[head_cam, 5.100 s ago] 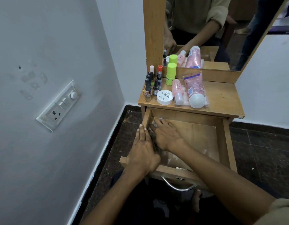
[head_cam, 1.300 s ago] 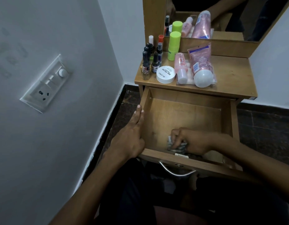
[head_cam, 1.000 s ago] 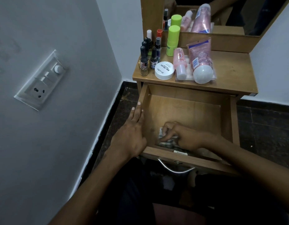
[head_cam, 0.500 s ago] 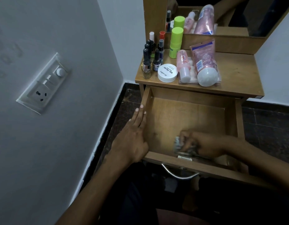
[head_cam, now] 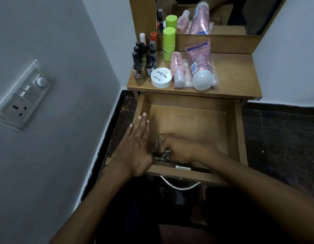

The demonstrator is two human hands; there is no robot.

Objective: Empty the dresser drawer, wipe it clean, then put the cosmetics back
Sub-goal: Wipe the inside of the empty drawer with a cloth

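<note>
Grey wall (head_cam: 52, 41) fills the left side, carrying a switch and socket plate (head_cam: 23, 95); a dark floor (head_cam: 279, 138) runs under the wooden dresser (head_cam: 235, 73). On the dresser top, leftmost, stands a cluster of small nail polish bottles (head_cam: 144, 59), upright and close together. Just right of them lies a round white jar (head_cam: 161, 77), then an upright green stick (head_cam: 169, 43), a small pink bottle (head_cam: 177, 67) and a large pink tube (head_cam: 199, 62), both lying caps toward the front on a clear tray (head_cam: 215, 81). A mirror (head_cam: 205, 14) backs the top.

Below, the drawer (head_cam: 239, 134) is pulled fully out, with a metal handle (head_cam: 179, 185) on its front. The left hand (head_cam: 135, 148) rests flat along the drawer's left wall, fingers straight and together, grasping nothing. The right hand (head_cam: 179, 148) is inside at the front left corner, fingers curled over a crumpled grey cloth (head_cam: 159, 153) pressed to the drawer floor. The two hands nearly meet at the cloth.
</note>
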